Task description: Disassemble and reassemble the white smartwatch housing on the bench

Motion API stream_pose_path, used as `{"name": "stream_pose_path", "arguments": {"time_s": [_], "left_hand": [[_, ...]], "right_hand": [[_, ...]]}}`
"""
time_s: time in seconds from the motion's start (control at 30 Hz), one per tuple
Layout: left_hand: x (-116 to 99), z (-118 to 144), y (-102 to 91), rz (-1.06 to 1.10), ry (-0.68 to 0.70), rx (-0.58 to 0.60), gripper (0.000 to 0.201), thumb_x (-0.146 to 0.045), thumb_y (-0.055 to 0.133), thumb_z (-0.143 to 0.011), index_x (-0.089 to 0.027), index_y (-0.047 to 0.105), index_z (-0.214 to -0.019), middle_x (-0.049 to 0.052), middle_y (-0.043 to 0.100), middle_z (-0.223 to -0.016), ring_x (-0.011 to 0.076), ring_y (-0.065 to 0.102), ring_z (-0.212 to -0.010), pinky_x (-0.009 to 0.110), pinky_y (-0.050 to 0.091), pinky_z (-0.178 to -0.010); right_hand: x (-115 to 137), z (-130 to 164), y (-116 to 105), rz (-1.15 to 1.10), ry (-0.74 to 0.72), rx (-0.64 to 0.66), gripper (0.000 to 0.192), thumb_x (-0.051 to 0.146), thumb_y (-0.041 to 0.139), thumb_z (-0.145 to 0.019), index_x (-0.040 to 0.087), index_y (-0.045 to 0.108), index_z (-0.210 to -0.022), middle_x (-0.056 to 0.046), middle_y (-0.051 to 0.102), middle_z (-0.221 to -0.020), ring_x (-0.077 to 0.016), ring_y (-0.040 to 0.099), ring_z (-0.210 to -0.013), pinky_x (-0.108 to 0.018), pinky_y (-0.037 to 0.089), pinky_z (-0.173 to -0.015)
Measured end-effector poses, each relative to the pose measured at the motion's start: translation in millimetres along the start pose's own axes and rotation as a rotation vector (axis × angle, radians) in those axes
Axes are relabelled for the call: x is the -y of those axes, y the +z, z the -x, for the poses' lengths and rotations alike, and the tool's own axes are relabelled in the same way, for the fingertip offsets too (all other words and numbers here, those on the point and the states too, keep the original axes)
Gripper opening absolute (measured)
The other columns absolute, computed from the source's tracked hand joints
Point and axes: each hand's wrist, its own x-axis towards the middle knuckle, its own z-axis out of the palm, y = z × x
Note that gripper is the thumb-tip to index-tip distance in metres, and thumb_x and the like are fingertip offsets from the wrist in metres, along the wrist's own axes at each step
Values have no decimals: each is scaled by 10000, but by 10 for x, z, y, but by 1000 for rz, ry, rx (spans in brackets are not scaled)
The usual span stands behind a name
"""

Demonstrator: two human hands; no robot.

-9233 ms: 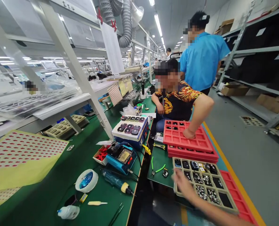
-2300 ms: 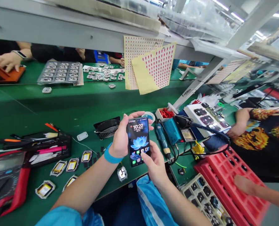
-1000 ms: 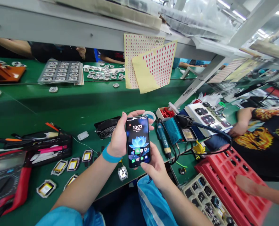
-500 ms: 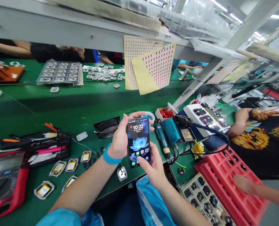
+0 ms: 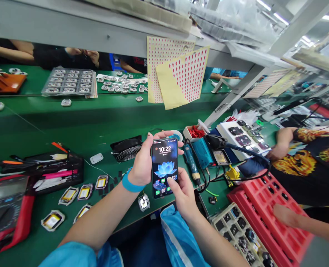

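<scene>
A black smartphone (image 5: 164, 163) with a lit screen showing 10:22 and a blue lotus is held upright above the green bench (image 5: 78, 126). My left hand (image 5: 142, 163), with a blue wristband, wraps around the phone's left edge and top. My right hand (image 5: 182, 194) supports the phone's lower right corner, its thumb resting on the lower screen. Small framed modules (image 5: 83, 193) lie on the bench below my left forearm.
A red multimeter (image 5: 6, 207) and black tool tray (image 5: 56, 172) sit left. A fan (image 5: 127, 148), blue screwdriver (image 5: 191, 163) and soldering station (image 5: 209, 152) stand ahead. Red trays (image 5: 267, 211) and a parts tray (image 5: 236, 233) lie right, with a co-worker's hand (image 5: 285, 217) on them.
One second ago to now, the phone stays in both hands and shifts slightly right. My right thumb has moved on the lower screen. Much earlier, no phone was held.
</scene>
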Motion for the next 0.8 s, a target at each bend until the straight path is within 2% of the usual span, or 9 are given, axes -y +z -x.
{"name": "stream_pose_path", "arguments": {"time_s": [0.13, 0.27, 0.37, 0.47, 0.63, 0.8], "left_hand": [[-9, -8, -14, 12, -8, 23, 528, -605, 431, -1034, -155, 647, -1208, 146, 760, -1032, 283, 758, -927, 367, 633, -788], [-18, -12, -10, 17, -10, 41, 526, -598, 400, -1042, -163, 641, -1214, 157, 758, -1060, 275, 755, -892, 343, 622, -717], [-18, -4, -4, 16, -14, 47, 531, -602, 394, -1041, -163, 635, -1218, 170, 753, -1093, 275, 751, -893, 348, 616, -726], [-20, 5, -3, 28, -31, 60, 538, -600, 366, -1048, -165, 629, -1225, 176, 750, -1105, 274, 750, -893, 360, 613, -745], [-42, 21, -2, 41, -31, 74, 541, -598, 367, -1049, -160, 638, -1212, 175, 755, -1087, 274, 751, -888, 352, 607, -746], [-51, 40, 2, 52, -43, 75, 545, -617, 429, -1025, -154, 641, -1220, 175, 753, -1087, 281, 748, -895, 361, 610, -763]], "right_hand": [[-15, 30, -5, -71, 12, 26, 281, 428, 658, -981, 291, 666, -1226, -10, 715, -1109, -183, 659, -1011, -287, 549, -890], [20, 50, 21, -110, 30, 19, 311, 486, 681, -946, 290, 682, -1188, -14, 725, -1034, -193, 671, -870, -306, 584, -772], [52, 60, 29, -107, 35, 21, 334, 512, 694, -929, 283, 679, -1171, -15, 730, -1010, -183, 664, -802, -296, 583, -709], [65, 75, 9, -78, 44, 32, 346, 503, 699, -929, 273, 667, -1186, -22, 731, -1049, -181, 668, -828, -301, 585, -744], [88, 89, -21, -21, 38, 64, 376, 490, 702, -935, 262, 647, -1229, -50, 733, -1151, -215, 681, -1016, -331, 566, -875], [103, 88, -14, -8, 21, 73, 383, 472, 717, -928, 265, 635, -1240, -47, 738, -1164, -209, 684, -1045, -325, 553, -911]]}}
